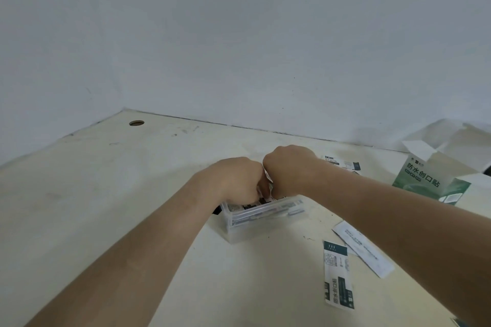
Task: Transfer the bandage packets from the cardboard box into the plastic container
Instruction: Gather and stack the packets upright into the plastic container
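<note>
A clear plastic container (255,220) stands on the table's middle with several bandage packets lying inside it. My left hand (233,180) and my right hand (289,170) hover close together over its far side, fingers curled downward. Between them they grip a small bunch of bandage packets (268,186) held upright at the container's opening. The fingertips are hidden behind the backs of the hands. The green and white cardboard box (435,172) lies open at the right, against the wall.
Loose packets lie on the table: one green and white packet (338,275) front right, a white packet (364,252) beside it, another packet (342,163) behind my right wrist. A cable hole (136,123) sits at the back left. The wall borders the table's far edge.
</note>
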`<state>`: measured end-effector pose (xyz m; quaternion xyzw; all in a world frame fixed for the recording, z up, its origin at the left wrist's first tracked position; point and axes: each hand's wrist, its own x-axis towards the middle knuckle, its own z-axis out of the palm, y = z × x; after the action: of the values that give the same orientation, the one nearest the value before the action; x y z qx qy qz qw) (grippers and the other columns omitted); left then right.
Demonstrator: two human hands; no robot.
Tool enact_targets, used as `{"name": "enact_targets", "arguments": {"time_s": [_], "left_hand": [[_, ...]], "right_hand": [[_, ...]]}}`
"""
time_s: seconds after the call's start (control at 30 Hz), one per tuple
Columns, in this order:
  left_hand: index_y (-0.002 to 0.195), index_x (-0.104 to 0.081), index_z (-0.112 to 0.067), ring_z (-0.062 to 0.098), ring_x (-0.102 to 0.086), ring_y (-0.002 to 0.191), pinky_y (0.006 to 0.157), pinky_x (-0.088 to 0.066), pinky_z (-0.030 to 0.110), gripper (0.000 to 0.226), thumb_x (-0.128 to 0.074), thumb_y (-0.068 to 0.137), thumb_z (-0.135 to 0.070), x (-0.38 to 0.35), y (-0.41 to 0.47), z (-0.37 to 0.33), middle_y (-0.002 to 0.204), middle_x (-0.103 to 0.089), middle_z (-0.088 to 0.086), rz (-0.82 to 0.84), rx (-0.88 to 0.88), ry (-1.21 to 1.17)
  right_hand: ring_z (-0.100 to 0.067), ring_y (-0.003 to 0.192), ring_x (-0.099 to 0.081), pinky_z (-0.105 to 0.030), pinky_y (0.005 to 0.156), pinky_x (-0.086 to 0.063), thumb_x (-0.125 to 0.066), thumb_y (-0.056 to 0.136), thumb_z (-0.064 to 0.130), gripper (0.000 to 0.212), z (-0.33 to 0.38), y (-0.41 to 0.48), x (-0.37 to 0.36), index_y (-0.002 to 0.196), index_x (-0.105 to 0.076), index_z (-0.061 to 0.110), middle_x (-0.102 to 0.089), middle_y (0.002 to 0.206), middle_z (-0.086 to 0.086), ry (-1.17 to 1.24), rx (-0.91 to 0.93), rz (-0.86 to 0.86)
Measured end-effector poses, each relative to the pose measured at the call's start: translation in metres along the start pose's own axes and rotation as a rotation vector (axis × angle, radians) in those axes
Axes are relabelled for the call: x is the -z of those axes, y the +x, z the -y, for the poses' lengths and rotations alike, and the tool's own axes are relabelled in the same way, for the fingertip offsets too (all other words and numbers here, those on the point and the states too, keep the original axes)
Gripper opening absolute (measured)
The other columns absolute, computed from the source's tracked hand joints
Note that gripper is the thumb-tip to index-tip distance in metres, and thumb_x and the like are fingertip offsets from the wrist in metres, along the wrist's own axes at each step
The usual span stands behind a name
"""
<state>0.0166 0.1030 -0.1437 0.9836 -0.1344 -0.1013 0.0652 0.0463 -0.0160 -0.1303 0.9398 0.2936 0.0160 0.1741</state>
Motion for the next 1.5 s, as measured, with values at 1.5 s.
{"name": "enact_targets", "arguments": {"time_s": [1.5], "left_hand": [[0.095, -0.065, -0.017, 0.008, -0.044, 0.053, 0.049, -0.034, 0.023, 0.029, -0.071, 0.079, -0.041, 0.002, 0.051, -0.047, 0.057, -0.048, -0.008, 0.046, -0.15, 0.062]], "right_hand": [[-0.024, 0.066, -0.071, -0.028, 0.057, -0.059, -0.048, 0.099, 0.021, 0.02, -0.084, -0.037, -0.021, 0.101, -0.058, 0.004, -0.071, 0.082, -0.013, 1.065, -0.381, 0.086]]}}
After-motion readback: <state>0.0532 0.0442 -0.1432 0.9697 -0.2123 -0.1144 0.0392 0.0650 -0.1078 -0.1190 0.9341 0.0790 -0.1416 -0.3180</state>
